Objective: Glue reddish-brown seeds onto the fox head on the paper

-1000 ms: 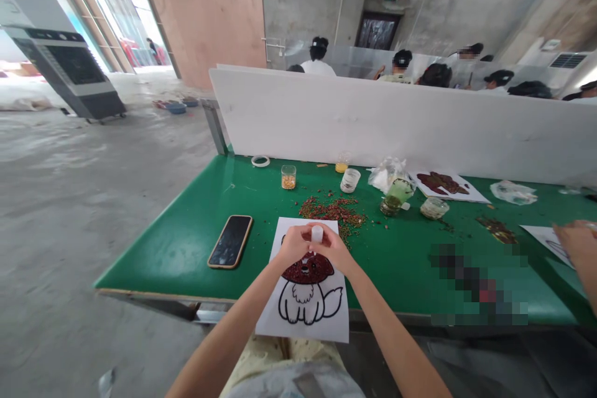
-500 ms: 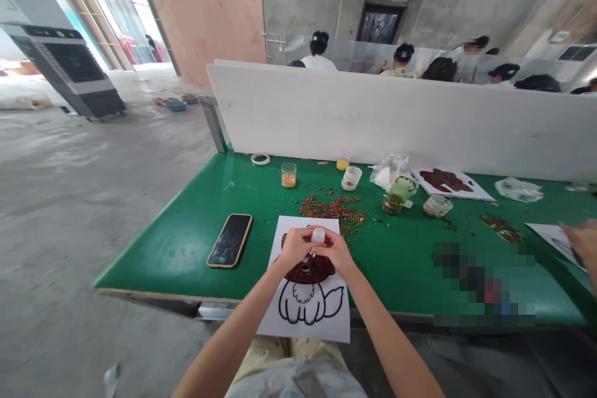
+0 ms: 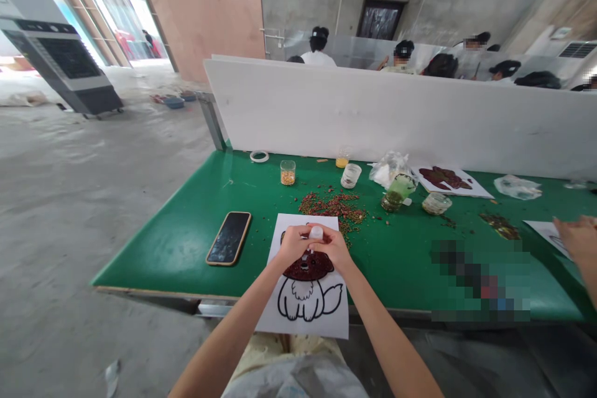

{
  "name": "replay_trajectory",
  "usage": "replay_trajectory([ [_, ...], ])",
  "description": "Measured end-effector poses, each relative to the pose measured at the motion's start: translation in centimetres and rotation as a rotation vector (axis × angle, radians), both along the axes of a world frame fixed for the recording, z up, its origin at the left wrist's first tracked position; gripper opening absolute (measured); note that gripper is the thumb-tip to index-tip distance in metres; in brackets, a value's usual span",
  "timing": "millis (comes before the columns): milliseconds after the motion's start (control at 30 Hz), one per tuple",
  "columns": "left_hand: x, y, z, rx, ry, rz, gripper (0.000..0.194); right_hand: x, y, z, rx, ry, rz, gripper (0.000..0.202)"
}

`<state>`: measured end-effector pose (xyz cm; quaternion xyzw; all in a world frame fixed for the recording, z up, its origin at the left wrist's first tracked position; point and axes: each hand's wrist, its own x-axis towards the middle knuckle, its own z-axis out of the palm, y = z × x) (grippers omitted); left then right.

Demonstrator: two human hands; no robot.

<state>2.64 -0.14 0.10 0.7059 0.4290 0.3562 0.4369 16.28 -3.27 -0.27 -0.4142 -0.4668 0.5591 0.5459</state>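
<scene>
Over a white sheet (image 3: 339,323) my left hand (image 3: 293,245) and my right hand (image 3: 334,245) meet, their fingers closed around a small white glue bottle (image 3: 316,233). Its pale rounded end points up toward me, and the lower end is mostly hidden by fingers. The sheet bears a black-outlined fox-like animal. Dark red grains cover its head (image 3: 308,270), while body and tail are bare paper. Just beyond the sheet lies a scatter of red and green beans (image 3: 331,204).
A phone (image 3: 229,238) lies left of the sheet. Further back stand a cup of yellow kernels (image 3: 288,174), a clear cup (image 3: 351,176) and a tilted green-tinted cup (image 3: 396,194). A white board (image 3: 373,112) borders the table's rear. Another person's hand (image 3: 576,239) is at the right.
My hands stay together around the bottle over the animal's head, with hardly any movement. The other person's hand at the right has shifted slightly left.
</scene>
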Motion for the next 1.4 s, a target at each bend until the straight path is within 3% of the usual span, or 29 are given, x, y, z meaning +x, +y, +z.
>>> replay_trajectory([
  [567,0.1,0.2,1.0,-0.037,-0.046,-0.037,0.021,0.1,0.3,0.1,-0.010,0.027,0.015,0.051],
  [1033,-0.1,1.3,2.9,-0.039,-0.091,-0.074,0.028,0.3,0.8,2.5,0.026,-0.032,0.088,0.062],
  [1400,-0.5,1.1,3.1,-0.037,-0.070,-0.101,0.029,0.0,0.8,2.7,0.022,-0.044,0.132,0.063],
])
